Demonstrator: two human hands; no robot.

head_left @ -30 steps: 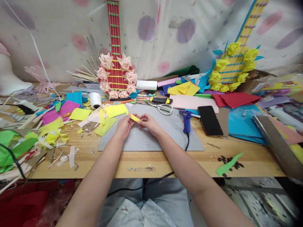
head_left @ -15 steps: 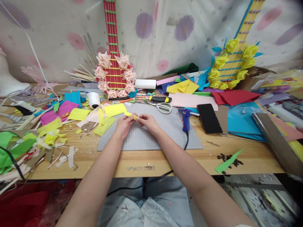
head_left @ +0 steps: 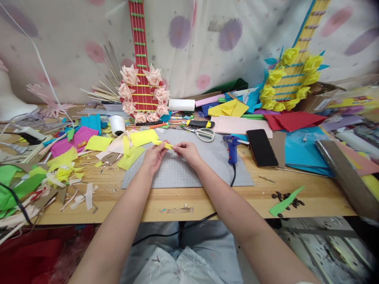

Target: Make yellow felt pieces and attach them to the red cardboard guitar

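Between my two hands a narrow yellow paper strip [head_left: 167, 145] is held over the grey cutting mat [head_left: 183, 173]. My left hand [head_left: 154, 157] pinches its left part, and a short end sticks out past the fingers. The strip's right end is pinched by the fingertips of my right hand [head_left: 187, 152]. Just beyond my left hand lie yellow paper pieces [head_left: 144, 137]. Scissors [head_left: 205, 135] rest on the mat's far edge, beyond my right hand. A blue glue gun [head_left: 232, 150] lies at the mat's right side.
A black phone [head_left: 262, 148] lies right of the glue gun. The glue gun's cord runs over the table's front edge. Paper scraps [head_left: 63, 169] crowd the left. Behind stand a red paper guitar [head_left: 143, 92] and a yellow one [head_left: 287, 86]. Dark seeds [head_left: 293, 201] lie front right.
My hands have moved slightly apart, so more of the yellow strip shows between them, and it lies flatter. Everything else stays in place.
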